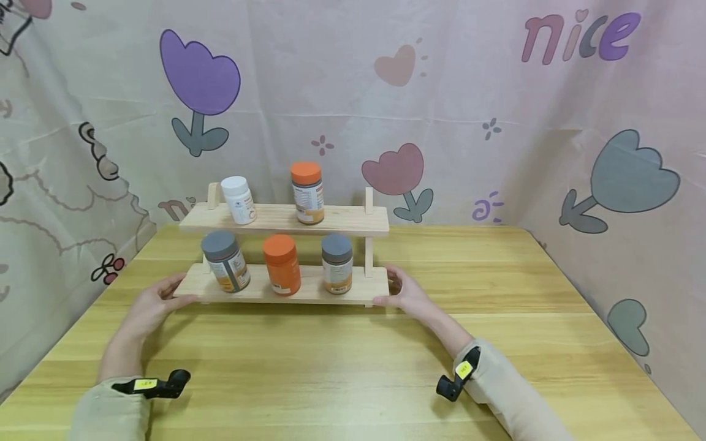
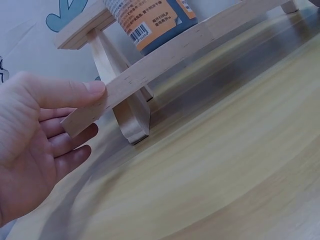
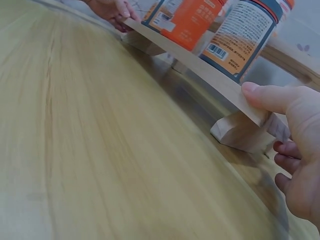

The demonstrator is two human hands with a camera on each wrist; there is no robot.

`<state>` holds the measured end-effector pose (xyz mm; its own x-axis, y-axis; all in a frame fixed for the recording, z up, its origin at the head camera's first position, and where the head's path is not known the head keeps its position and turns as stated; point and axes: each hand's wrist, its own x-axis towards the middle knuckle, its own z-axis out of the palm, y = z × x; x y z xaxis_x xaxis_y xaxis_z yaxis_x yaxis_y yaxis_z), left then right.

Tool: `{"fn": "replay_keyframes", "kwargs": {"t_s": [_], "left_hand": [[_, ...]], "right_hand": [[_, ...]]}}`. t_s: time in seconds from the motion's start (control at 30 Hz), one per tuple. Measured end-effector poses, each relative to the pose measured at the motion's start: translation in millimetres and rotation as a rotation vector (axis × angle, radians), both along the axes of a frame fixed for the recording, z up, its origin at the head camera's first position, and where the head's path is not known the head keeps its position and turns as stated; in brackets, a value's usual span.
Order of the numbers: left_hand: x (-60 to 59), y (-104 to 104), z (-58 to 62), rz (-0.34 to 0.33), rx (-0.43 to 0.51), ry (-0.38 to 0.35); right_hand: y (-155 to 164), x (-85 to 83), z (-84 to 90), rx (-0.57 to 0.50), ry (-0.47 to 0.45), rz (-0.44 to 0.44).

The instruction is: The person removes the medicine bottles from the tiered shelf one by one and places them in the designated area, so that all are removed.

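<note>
Nearest to camera: two beige sleeves with black wrist-mounted cameras, forearms stretched forward over the yellow wooden surface [image 1: 353,367].
Surface: carries everything; a flower-print cloth backdrop [image 1: 496,92] stands behind it.
Rack: two-tier pale wooden shelf rack [image 1: 287,288] stands mid-surface, feet down as far as the wrist views show.
Jars: grey-lidded jar [image 1: 225,260], all-orange jar [image 1: 282,264] and smaller grey-lidded jar [image 1: 337,263] on the lower tier; white bottle [image 1: 238,199] and orange-lidded jar [image 1: 307,192] above.
Left hand [image 1: 151,303]: thumb on top of the lower board's left end, fingers curled beneath, pinching it.
Right hand [image 1: 405,291]: same grip on the right end.
Step, as judged: rack is gripped at both ends, ready to shift or lift.
Next move calls for: even, level effort from both hands, since the jars stand loose.
</note>
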<state>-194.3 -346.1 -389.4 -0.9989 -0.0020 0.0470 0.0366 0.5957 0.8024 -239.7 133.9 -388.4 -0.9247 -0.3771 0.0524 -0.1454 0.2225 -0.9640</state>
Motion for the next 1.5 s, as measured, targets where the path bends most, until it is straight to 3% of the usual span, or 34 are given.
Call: {"fn": "replay_keyframes", "kwargs": {"t_s": [0.17, 0.33, 0.7, 0.93, 1.23, 1.5], "left_hand": [[-0.7, 6, 0.5, -0.001, 0.009, 0.004], [-1.5, 12, 0.1, -0.01, 0.06, 0.021], [-6.3, 21, 2.5, -0.015, 0.018, -0.024], [-6.4, 22, 4.6, -0.035, 0.021, -0.045], [-13.3, 21, 4.8, -0.089, 0.024, -0.069], [-17.1, 22, 2.8, -0.116, 0.089, -0.07]], "right_hand": [[14, -14.8, -20.4, 0.012, 0.01, -0.008], [23, -13.2, -18.1, 0.061, 0.036, -0.023], [36, -13.3, -19.7, 0.086, 0.051, -0.022], [44, -13.4, -18.2, 0.14, 0.101, 0.025], [68, -16.8, 9.0, 0.198, 0.167, -0.029], [83, -23.0, 54.4, 0.075, 0.208, -0.106]]}}
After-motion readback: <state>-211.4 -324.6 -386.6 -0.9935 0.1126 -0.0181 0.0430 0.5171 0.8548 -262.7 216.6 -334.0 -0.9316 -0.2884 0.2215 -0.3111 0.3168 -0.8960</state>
